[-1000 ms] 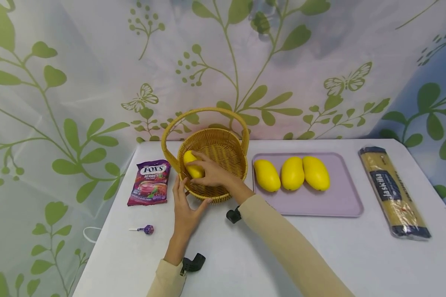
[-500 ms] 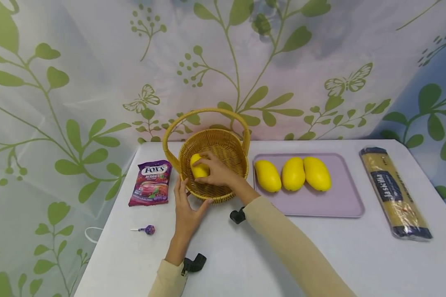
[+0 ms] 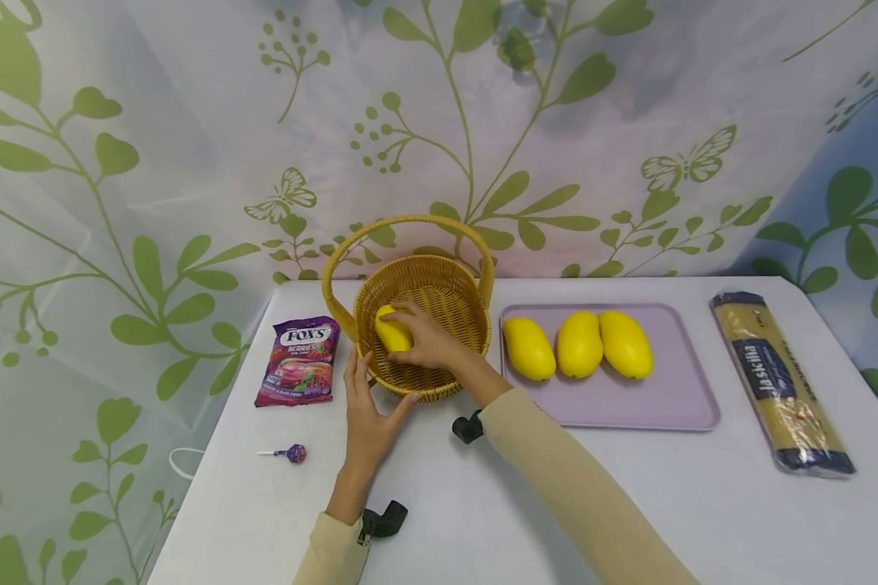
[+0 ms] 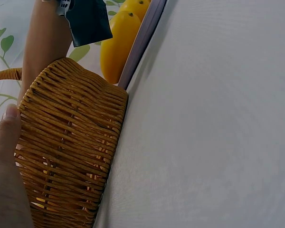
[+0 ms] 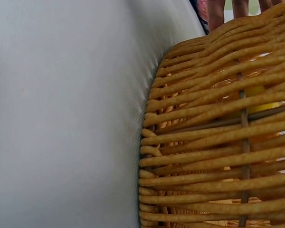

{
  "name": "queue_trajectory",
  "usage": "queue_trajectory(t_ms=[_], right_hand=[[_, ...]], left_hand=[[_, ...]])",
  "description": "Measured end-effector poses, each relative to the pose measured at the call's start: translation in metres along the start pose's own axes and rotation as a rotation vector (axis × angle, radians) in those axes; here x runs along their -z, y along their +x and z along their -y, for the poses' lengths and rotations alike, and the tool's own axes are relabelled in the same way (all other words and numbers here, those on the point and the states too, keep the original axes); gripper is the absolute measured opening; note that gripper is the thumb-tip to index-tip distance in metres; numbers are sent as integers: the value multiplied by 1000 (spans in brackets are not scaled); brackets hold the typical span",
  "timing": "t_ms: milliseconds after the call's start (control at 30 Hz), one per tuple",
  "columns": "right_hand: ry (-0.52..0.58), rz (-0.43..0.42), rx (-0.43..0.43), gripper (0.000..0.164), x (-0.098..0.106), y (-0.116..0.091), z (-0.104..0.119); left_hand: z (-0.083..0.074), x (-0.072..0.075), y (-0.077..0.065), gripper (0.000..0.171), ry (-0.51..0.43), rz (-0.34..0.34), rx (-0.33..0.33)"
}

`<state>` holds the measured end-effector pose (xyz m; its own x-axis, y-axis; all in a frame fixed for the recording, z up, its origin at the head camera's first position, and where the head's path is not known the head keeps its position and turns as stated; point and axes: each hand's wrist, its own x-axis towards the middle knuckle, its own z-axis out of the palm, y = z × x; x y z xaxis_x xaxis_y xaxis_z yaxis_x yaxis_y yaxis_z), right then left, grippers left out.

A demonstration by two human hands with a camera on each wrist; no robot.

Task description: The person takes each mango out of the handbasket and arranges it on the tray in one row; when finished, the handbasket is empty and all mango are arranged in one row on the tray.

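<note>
Inside the round wicker basket [image 3: 439, 296] my right hand [image 3: 428, 337] holds a yellow mango [image 3: 393, 331], fingers over its top and thumb at the near side. The mango sits low by the basket's left wall. My left hand [image 3: 369, 418] rests against the outside of the basket at the front left, its fingers straight along the wall and the thumb spread apart. In the left wrist view that thumb [image 4: 8, 130] touches the weave. Fingers of the left hand [image 5: 217, 13] show beyond the basket in the right wrist view, where a yellow patch shows through the gaps.
Right of the basket, a lilac tray [image 3: 680, 398] bears three mangoes [image 3: 578, 344]. A pasta pack [image 3: 783, 382] lies at the far right. Left of the basket lie a purple candy bag [image 3: 297, 361] and a lollipop [image 3: 295, 453]. A tall handle [image 3: 410, 218] arches over the basket.
My right hand has moved the mango slightly to the right and lower within the basket, away from its left rim. The left hand stays against the basket.
</note>
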<state>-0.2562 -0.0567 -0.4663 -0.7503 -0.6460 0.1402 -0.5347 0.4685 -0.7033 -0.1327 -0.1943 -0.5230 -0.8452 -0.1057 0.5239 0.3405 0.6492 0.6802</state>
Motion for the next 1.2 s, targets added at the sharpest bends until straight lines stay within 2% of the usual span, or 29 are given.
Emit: queue_trajectory(t_ms=[367,567,800,1200], right_hand=[[-24,38,-54,64,3,-4,1],[-97,-26,11,64,10,-15,5],[-149,-86,82,62,26,-33,9],[-172,-148,156,61,49,-63,18]], left_hand=[[-3,-1,1,96,-2,3,-1],[-1,-1,-2,97,10,8,6],[0,0,-1,97,3,-5,-16],[2,-1,-2,97,0,-4,-8]])
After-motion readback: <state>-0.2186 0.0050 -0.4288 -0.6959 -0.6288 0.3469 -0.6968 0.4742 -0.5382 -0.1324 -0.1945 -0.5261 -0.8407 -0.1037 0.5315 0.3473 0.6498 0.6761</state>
